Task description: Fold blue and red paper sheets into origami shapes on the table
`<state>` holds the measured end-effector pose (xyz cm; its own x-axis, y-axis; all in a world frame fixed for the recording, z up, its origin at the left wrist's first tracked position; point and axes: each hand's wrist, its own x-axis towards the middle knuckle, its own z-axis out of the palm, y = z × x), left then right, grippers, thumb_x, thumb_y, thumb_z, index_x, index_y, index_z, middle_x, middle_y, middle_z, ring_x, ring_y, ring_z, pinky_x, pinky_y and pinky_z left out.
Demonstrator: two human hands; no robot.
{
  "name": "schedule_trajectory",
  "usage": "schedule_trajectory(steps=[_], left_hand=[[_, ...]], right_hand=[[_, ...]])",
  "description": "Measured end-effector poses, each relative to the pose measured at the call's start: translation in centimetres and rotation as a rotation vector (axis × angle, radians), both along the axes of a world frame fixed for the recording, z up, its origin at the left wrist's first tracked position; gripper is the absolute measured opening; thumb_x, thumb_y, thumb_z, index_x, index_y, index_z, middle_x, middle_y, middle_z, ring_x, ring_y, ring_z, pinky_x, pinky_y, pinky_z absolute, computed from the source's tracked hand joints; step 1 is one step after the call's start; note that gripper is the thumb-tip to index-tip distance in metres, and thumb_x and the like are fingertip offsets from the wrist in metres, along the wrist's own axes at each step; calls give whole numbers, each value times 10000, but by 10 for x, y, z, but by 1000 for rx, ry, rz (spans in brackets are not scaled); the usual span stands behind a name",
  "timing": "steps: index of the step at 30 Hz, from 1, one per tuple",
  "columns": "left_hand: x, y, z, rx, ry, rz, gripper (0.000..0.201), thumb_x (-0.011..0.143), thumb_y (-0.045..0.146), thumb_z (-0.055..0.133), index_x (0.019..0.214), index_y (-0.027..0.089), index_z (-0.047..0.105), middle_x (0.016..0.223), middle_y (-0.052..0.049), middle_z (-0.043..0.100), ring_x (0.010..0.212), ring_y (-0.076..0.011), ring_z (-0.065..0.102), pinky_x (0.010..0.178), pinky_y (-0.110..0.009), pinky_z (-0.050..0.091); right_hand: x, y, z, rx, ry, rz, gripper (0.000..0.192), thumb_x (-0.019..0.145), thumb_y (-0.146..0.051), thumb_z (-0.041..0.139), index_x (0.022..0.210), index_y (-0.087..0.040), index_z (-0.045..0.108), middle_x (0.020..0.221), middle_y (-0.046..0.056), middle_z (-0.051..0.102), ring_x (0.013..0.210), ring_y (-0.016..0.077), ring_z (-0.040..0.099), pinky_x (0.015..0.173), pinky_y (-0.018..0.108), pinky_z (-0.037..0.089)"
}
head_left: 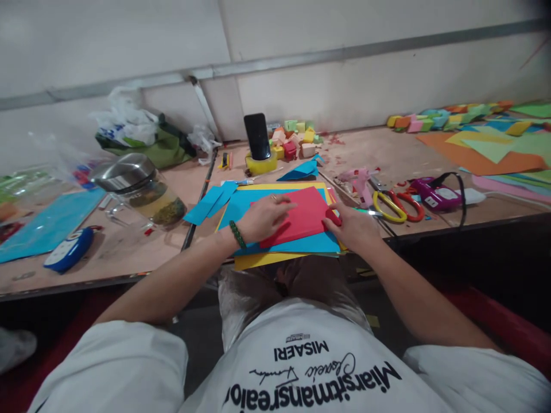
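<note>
A red sheet of paper [301, 215] lies on top of blue paper [241, 209], with yellow paper [258, 262] showing beneath at the table's front edge. My left hand [264, 221], with a green beaded bracelet at the wrist, rests flat on the red sheet's left part, fingers stretched out. At the sheet's right edge, my right hand [350, 226] is closed on the red paper, where a darker red bit shows between thumb and fingers. Cut blue pieces [210, 203] lie left of the stack.
Right of the stack are a pink glue gun [359, 184], yellow and red-handled scissors [394, 207] and a purple device [437, 194]. Behind stands a phone [257, 136] near folded paper blocks [295, 140]. A glass jar [146, 192] and a blue-and-white object [69, 249] are at left.
</note>
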<state>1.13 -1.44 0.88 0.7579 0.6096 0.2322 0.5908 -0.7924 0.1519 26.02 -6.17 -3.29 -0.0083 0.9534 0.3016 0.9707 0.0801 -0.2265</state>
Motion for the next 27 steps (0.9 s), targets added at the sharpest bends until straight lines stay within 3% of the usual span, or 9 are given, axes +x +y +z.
schedule_trajectory(steps=[2,4,7,10,15,19,21,24,27], left_hand=[[4,-23,-8,38,68,-87,390,988,335,384,1262,170,608,1248,-148,612,1117,-257,572,960,-399,440],[4,-41,-15,108,166,-108,501,970,506,384,1279,176,598,1206,-159,626,1081,-295,563,922,-439,427],[0,-57,-19,150,252,-125,677,925,639,359,1348,139,533,1178,-169,638,1011,-300,565,871,-440,408],[-10,-63,-21,169,250,-117,686,928,638,357,1354,125,518,1240,-169,622,1045,-298,553,909,-445,373],[-37,-75,-27,259,190,-56,550,972,523,382,1270,111,591,1194,-160,664,1037,-294,570,911,-445,369],[-47,-81,-19,232,195,-25,461,976,462,407,1227,145,630,1144,-147,684,1009,-292,588,860,-443,406],[-43,-76,-7,167,220,-29,405,974,448,415,1142,184,673,1088,-124,695,962,-270,602,849,-430,425],[-25,-56,12,94,225,-11,386,967,463,428,954,209,719,1044,-102,694,940,-254,612,852,-416,450],[2,-28,20,62,211,84,417,925,521,489,975,173,713,1116,-144,660,1041,-288,596,915,-435,460]], right_hand=[[1,-2,1,135,-120,98,313,892,-384,531,1075,-193,698,959,141,684,867,290,613,662,357,457],[2,-3,3,231,-173,340,259,914,-235,490,1025,-198,720,1054,141,677,949,275,589,771,376,472],[3,-3,7,200,-222,775,326,912,-93,439,1047,-198,716,1042,107,698,901,217,583,804,340,472],[7,-5,8,141,-314,920,325,906,-85,451,1105,-165,694,1016,108,711,838,204,584,755,330,480],[29,-12,1,113,-332,809,375,901,-69,401,1108,-177,694,1056,104,721,898,216,606,766,346,499],[51,-16,-5,131,-155,695,389,900,-78,367,1023,-189,719,1034,98,725,907,219,623,790,355,508],[60,-14,-5,166,-79,546,355,910,-122,384,1040,-179,709,1044,111,715,948,235,625,817,368,508],[71,-7,-4,183,-100,217,301,913,-235,457,1083,-157,693,1057,146,699,988,304,609,835,444,491],[75,1,-5,129,-178,85,264,898,-316,514,990,-172,716,1021,154,700,984,338,589,812,473,479]])
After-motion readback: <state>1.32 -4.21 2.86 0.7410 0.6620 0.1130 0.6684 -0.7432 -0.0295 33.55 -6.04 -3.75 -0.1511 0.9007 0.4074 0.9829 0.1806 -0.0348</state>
